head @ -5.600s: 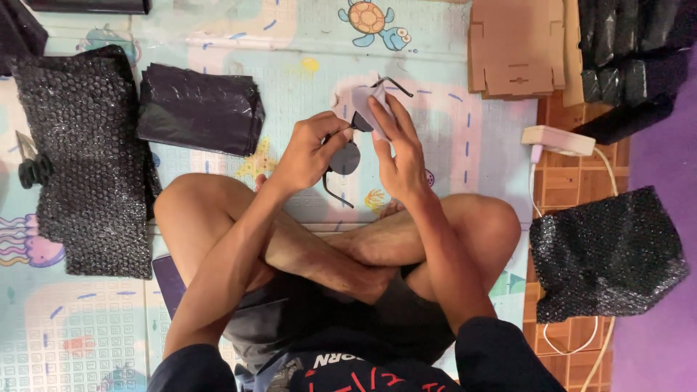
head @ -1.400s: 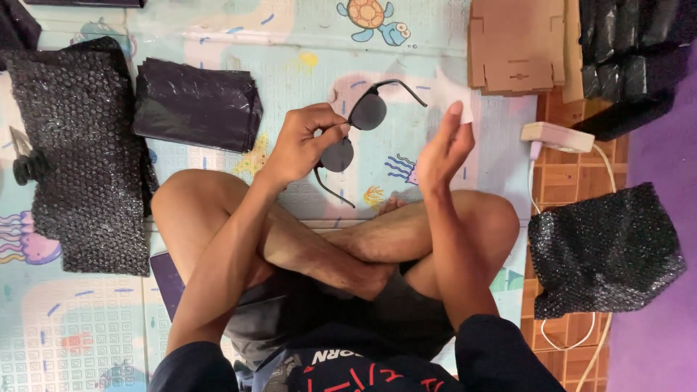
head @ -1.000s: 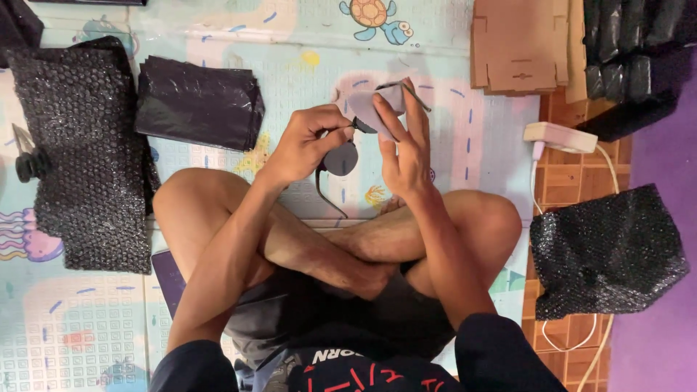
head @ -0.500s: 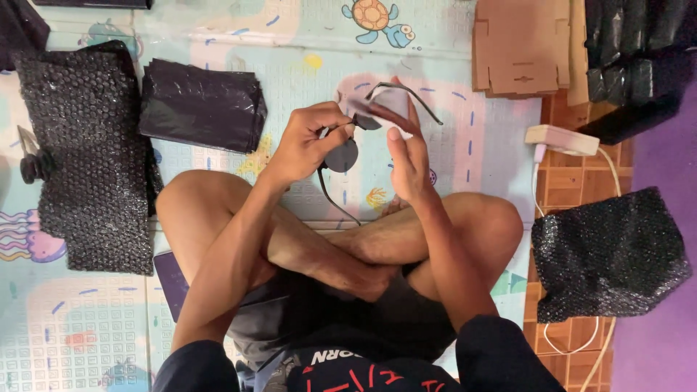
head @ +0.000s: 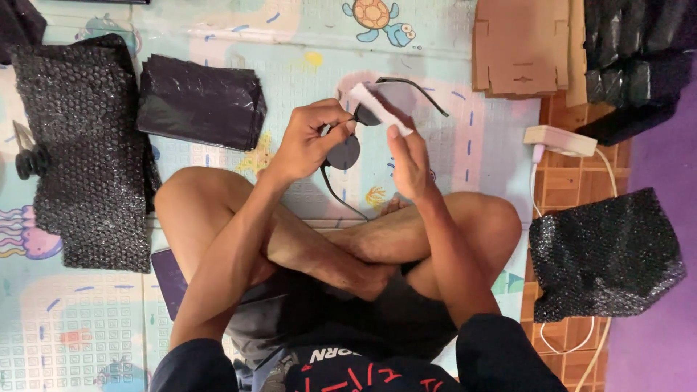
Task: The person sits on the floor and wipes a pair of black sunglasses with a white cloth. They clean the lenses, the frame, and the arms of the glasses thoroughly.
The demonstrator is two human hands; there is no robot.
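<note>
Pinching sunglasses (head: 347, 149) in my left hand (head: 308, 141); my right hand (head: 408, 160) presses a white cloth (head: 379, 109) on a lens.

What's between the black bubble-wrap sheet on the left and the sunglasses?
Head view: a stack of black plastic bags lies between the bubble-wrap sheet and sunglasses.

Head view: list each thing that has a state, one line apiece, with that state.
Sunglasses: held up off the mat, arms unfolded.
Left hand: grip closed on the sunglasses' frame.
Right hand: presses a small white cloth on one lens.
Cardboard boxes: flattened, stacked.
Black plastic bags: folded, piled.
</note>
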